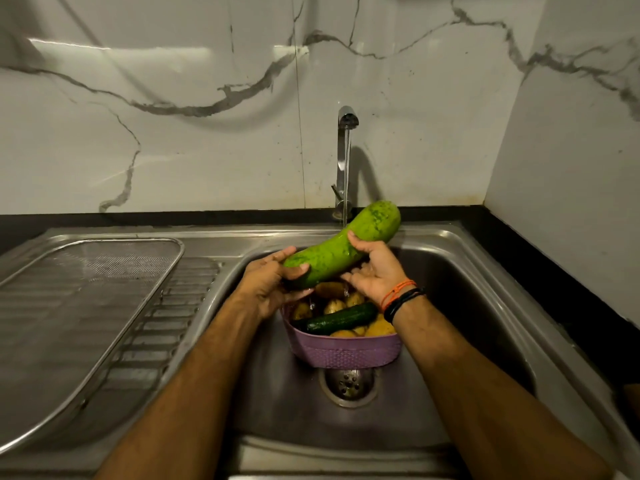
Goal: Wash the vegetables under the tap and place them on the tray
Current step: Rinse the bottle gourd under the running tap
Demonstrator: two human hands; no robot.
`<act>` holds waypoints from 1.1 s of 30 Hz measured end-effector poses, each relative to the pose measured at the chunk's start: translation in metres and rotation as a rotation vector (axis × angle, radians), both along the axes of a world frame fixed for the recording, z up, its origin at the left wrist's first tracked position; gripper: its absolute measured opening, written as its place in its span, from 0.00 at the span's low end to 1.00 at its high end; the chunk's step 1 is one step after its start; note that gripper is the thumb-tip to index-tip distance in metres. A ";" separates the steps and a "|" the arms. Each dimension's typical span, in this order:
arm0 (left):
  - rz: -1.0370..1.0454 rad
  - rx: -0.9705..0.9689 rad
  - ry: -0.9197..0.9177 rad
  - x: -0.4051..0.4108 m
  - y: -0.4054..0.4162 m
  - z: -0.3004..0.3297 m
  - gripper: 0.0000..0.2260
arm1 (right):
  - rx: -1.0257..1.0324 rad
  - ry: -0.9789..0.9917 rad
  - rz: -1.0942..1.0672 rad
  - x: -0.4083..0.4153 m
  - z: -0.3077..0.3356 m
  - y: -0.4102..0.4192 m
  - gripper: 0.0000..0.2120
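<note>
Water ran from the tap [347, 119] and the big pale-green gourd [343, 249] sat right under the stream, held tilted over the sink [460, 265], its far end raised toward the tap. The left hand [268, 282] curled around the lower end, thumb over the top; the right hand [375, 268] cupped the middle from beneath, thumb laid along the skin. Both gripped it. That gourd looked heavy and stiff, no give in it, and the wet, glossy skin was likely slippery, so a two-handed hold made sense: one hand near each end, or one under the thick middle to carry the weight. Below the hands, a purple basket [343, 351] stood in the sink over the drain [348, 384], holding a dark cucumber [341, 318] and several potatoes [379, 327], apparently not yet washed. The mesh tray [86, 306] waited well to the left on the draining board, with nothing visible on it.
</note>
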State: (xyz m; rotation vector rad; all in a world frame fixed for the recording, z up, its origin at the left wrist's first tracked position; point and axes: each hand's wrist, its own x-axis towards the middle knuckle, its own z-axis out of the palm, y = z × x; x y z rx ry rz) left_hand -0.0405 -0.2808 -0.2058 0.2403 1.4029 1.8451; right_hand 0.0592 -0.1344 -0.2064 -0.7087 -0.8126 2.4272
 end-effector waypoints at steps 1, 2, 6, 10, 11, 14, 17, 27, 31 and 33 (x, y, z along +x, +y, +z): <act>-0.004 -0.008 -0.020 -0.002 -0.003 0.001 0.21 | 0.018 -0.025 0.018 -0.002 -0.002 -0.001 0.18; -0.005 -0.024 -0.035 -0.005 -0.006 0.003 0.17 | 0.037 -0.052 0.040 -0.004 -0.005 -0.003 0.22; 0.021 -0.131 -0.087 -0.014 -0.019 0.007 0.07 | 0.058 -0.065 0.139 -0.013 -0.012 -0.017 0.13; 0.035 -0.180 -0.100 -0.016 -0.023 0.007 0.04 | 0.062 -0.062 0.149 -0.018 -0.014 -0.026 0.09; 0.040 -0.180 -0.097 -0.016 -0.023 0.007 0.05 | 0.060 -0.059 0.142 -0.019 -0.014 -0.025 0.08; 0.048 -0.140 -0.086 -0.011 -0.019 0.008 0.06 | 0.062 -0.058 0.092 -0.016 -0.011 -0.020 0.13; 0.068 -0.063 -0.087 -0.003 -0.011 0.008 0.04 | 0.056 -0.048 0.010 -0.011 -0.009 -0.009 0.20; -0.045 0.111 -0.105 0.019 0.020 -0.001 0.20 | 0.003 -0.022 -0.196 0.025 0.002 0.019 0.24; -0.032 0.173 -0.104 0.021 0.025 -0.002 0.22 | -0.029 0.003 -0.240 0.032 0.004 0.023 0.25; -0.042 0.175 -0.088 0.022 0.023 0.000 0.20 | -0.028 0.000 -0.236 0.033 0.003 0.023 0.25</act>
